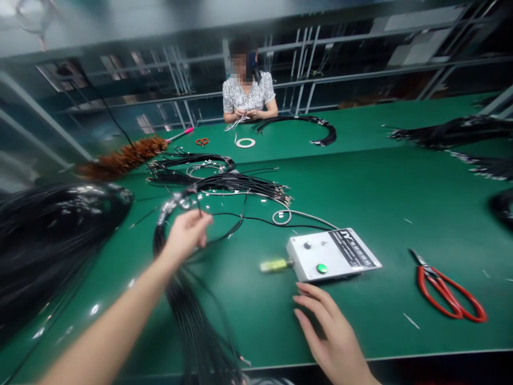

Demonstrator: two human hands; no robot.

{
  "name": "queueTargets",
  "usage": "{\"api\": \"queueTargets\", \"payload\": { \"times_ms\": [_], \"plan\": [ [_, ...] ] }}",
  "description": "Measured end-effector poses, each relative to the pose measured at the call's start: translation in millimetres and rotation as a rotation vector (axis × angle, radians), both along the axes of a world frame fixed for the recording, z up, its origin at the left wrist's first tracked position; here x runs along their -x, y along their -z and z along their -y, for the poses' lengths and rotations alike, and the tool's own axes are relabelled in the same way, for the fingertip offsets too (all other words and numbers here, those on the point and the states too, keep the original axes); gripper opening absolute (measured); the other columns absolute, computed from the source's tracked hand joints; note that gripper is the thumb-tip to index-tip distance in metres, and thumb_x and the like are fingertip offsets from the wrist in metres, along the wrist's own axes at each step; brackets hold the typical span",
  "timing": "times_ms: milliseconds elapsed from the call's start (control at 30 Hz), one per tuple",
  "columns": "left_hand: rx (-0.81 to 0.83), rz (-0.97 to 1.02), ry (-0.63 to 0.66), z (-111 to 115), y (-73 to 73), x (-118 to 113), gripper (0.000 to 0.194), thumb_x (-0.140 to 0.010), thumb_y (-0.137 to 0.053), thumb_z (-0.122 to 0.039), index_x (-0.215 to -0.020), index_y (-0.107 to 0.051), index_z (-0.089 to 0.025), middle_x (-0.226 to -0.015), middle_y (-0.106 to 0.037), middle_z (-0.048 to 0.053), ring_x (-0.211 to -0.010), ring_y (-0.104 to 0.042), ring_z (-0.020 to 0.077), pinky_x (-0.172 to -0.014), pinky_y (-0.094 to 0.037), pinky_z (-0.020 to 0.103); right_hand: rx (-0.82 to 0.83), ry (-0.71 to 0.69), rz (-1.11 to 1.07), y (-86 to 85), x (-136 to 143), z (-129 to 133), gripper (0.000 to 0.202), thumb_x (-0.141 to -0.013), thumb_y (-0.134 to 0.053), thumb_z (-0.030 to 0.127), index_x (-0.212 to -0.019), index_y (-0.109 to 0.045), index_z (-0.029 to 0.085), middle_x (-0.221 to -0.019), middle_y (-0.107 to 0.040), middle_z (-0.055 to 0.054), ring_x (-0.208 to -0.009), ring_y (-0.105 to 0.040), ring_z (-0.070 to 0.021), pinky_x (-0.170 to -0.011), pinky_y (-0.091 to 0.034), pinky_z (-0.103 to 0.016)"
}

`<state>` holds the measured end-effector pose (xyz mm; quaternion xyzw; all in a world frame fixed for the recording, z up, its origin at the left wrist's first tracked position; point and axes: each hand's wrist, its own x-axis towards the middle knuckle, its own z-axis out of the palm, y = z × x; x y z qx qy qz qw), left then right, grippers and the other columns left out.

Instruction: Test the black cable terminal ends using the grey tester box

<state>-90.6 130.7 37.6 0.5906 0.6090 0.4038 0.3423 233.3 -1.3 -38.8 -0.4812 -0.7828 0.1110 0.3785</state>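
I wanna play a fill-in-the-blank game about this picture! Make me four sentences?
1. The bright round button on the white box is coloured ____.
2. The scissors nearest the box have handles coloured ____.
3. The person's left hand is by a bundle of cables coloured ____.
4. The hand just in front of the box is the person's ____ one.

Missing words: green; red; black; right.
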Motion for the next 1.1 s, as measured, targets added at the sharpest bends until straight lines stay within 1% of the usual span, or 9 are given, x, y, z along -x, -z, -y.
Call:
{"api": "queueTargets", "payload": {
  "times_ms": [133,267,300,400,500,600,833,967,1100],
  "plan": [
    [-0.063,0.038,-0.128,-47,24.1,0,0.021,-0.089,-0.052,-0.033,-0.101,-0.051,-0.016,-0.057,-0.052,-0.005,-0.049,-0.057,0.0127,-0.051,-0.045,0.022,0.004,0.023,-0.011,0.9,0,0,0.023,-0.092,-0.055,0.021,-0.113,-0.062,0.024,-0.124,-0.062,-0.012,-0.113,-0.064,-0.0265,-0.09,-0.059,-0.04],
    [-0.063,-0.059,-0.034,-12,28.0,-7,0.033,-0.083,-0.061,-0.024,-0.114,-0.052,-0.019,-0.075,-0.059,-0.002,-0.065,-0.061,0.0144,-0.062,-0.048,0.025,0.028,0.001,-0.022,0.8,0,0,0.022,-0.091,-0.055,0.018,-0.112,-0.063,0.023,-0.124,-0.062,-0.013,-0.113,-0.063,-0.0263,-0.092,-0.058,-0.039],
    [-0.055,-0.114,0.058,9,23.5,-10,0.028,-0.083,-0.062,-0.023,-0.11,-0.056,-0.021,-0.078,-0.06,-0.001,-0.07,-0.06,0.0154,-0.067,-0.048,0.027,0.034,-0.008,-0.033,1.1,0,0,0.023,-0.091,-0.056,0.017,-0.112,-0.063,0.022,-0.124,-0.062,-0.013,-0.114,-0.063,-0.0261,-0.092,-0.057,-0.039],
    [0.019,-0.483,0.731,74,5.0,-27,0.019,-0.085,-0.059,-0.015,-0.102,-0.062,-0.025,-0.1,-0.063,0.004,-0.096,-0.058,0.0221,-0.085,-0.046,0.035,0.056,-0.028,-0.073,2.5,0,0,0.023,-0.091,-0.056,0.014,-0.111,-0.063,0.022,-0.123,-0.062,-0.012,-0.114,-0.062,-0.0251,-0.095,-0.055,-0.039],
    [0.065,-0.745,0.971,113,-6.0,-45,0.017,-0.084,-0.056,-0.007,-0.092,-0.06,-0.022,-0.105,-0.06,0.007,-0.098,-0.054,0.025,-0.087,-0.044,0.04,0.102,-0.057,-0.101,1.1,1,0,0.022,-0.091,-0.057,0.013,-0.109,-0.064,0.022,-0.122,-0.062,-0.011,-0.112,-0.062,-0.024,-0.096,-0.052,-0.039],
    [0.072,-0.805,0.962,118,-6.8,-54,0.015,-0.091,-0.046,-0.007,-0.085,-0.054,-0.019,-0.093,-0.059,0.005,-0.088,-0.054,0.0216,-0.083,-0.043,0.038,0.187,-0.095,-0.176,-7.9,7,6,0.019,-0.091,-0.057,0.014,-0.106,-0.065,0.024,-0.118,-0.065,-0.009,-0.11,-0.062,-0.0228,-0.096,-0.05,-0.038],
    [-0.027,-0.676,0.76,113,-8.3,-60,0.019,-0.099,-0.037,-0.016,-0.094,-0.055,-0.018,-0.091,-0.059,0.006,-0.085,-0.054,0.0207,-0.081,-0.042,0.036,0.701,-0.112,-0.548,-33.3,44,19,0.016,-0.094,-0.057,0.033,-0.097,-0.067,0.021,-0.085,-0.072,-0.003,-0.076,-0.066,-0.0162,-0.07,-0.053,-0.027],
    [-0.04,-0.582,0.766,109,0.6,-56,0.013,-0.098,-0.048,-0.026,-0.097,-0.059,-0.02,-0.093,-0.062,0.005,-0.086,-0.058,0.0197,-0.083,-0.045,0.034,0.693,-0.057,-0.547,-28.6,56,14,0.014,-0.089,-0.063,0.033,-0.086,-0.068,0.019,-0.075,-0.069,-0.001,-0.069,-0.062,-0.0148,-0.066,-0.049,-0.025],
    [-0.194,-0.822,0.423,77,17.8,-31,0.033,-0.092,-0.058,-0.024,-0.124,-0.054,-0.018,-0.121,-0.061,0.015,-0.114,-0.054,0.0299,-0.098,-0.04,0.048,0.569,-0.139,-0.412,-22.2,55,11,0.011,-0.091,-0.061,0.028,-0.093,-0.066,0.02,-0.085,-0.069,-0.003,-0.076,-0.063,-0.0162,-0.072,-0.049,-0.027]
  ]
}}
